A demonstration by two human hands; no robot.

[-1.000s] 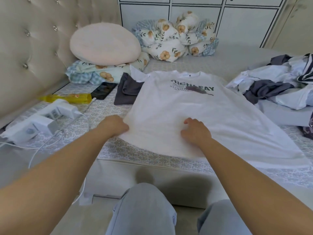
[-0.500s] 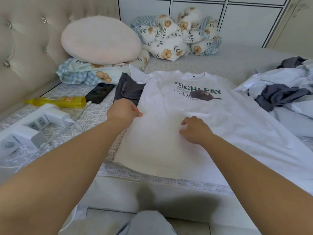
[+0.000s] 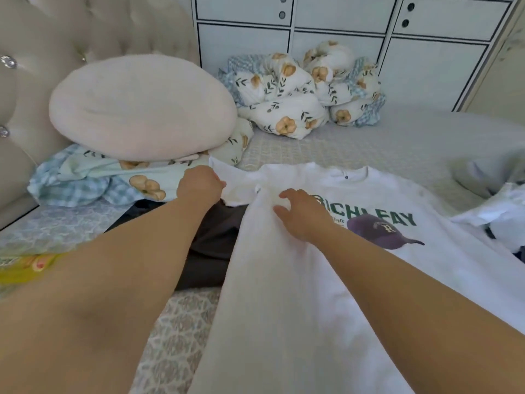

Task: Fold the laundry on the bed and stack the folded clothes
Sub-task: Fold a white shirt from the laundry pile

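**White T-shirt Being Handled at the Sleeve**

Pale cabinet doors [image 3: 341, 52] with dark outlines are standing behind the bed [image 3: 369, 143], whose grey patterned cover is showing between the clothes. Spread front side up across the bed is lying a white T-shirt [image 3: 284, 308], its round collar pointing toward the cabinets and its body running down toward the camera. Green block letters are reading "RICHLEAY" across the chest, though the first letter is partly hidden by the right hand; under them a purple cap bearing an "R" is printed. Smaller writing beneath the letters is too small to read.

The left hand [image 3: 200, 184] is curling its fingers round the edge of the shirt's sleeve [image 3: 241, 183], pinching the fabric. The right hand [image 3: 301, 214] is resting on the shirt just beside the sleeve seam, fingers bent and bunching the cloth under them.

A dark garment [image 3: 216, 243] is lying partly under the shirt's left edge. A round pink cushion [image 3: 142, 106] is sitting on a floral pillow [image 3: 113, 180] by the tufted headboard [image 3: 28, 81], a floral quilt [image 3: 298, 92] is bundled against the cabinets, and a heap of clothes [image 3: 500, 217] is lying at the right edge.
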